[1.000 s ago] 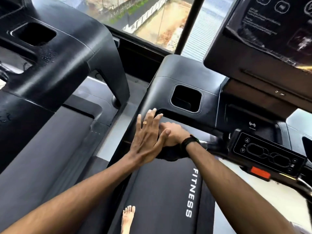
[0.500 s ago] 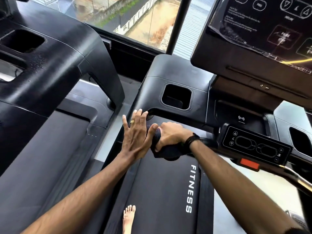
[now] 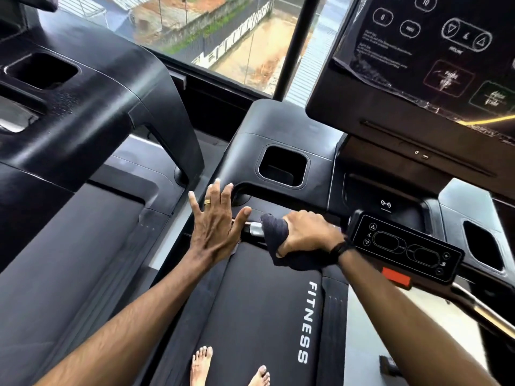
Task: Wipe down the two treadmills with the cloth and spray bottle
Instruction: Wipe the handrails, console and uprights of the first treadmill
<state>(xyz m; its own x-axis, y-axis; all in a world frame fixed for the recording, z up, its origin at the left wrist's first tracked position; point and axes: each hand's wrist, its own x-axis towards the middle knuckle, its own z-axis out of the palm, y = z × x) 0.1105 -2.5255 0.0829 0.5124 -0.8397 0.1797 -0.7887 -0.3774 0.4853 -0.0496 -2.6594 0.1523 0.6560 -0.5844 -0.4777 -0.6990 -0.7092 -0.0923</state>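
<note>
- The right hand [image 3: 305, 232] is curled round a dark cloth [image 3: 281, 243] and clamps it onto the crossbar [image 3: 255, 229] of the nearer treadmill [image 3: 278, 135]; a short silver stretch of the bar shows just left of the cloth.
- The cloth wraps the bar and hangs below the fist, above the front edge of the black belt [image 3: 259, 316] marked FITNESS.
- The left hand [image 3: 216, 227] is flat with fingers straight and spread, a gold ring [image 3: 207, 201] on one finger; its fingertips lie against the lower edge of the console housing, and its thumb points toward the cloth without touching it.
- A black watch band [image 3: 341, 250] sits on the right wrist, close to the small control panel [image 3: 404, 246] with a red tab [image 3: 395, 277] below it.
- Two bare feet [image 3: 202, 363] stand on the belt at the bottom of the view.
- The second treadmill [image 3: 83, 107] stands to the left, well apart from both hands.
- A large screen [image 3: 432, 59] fills the upper right.
- The spray bottle cannot be seen.
</note>
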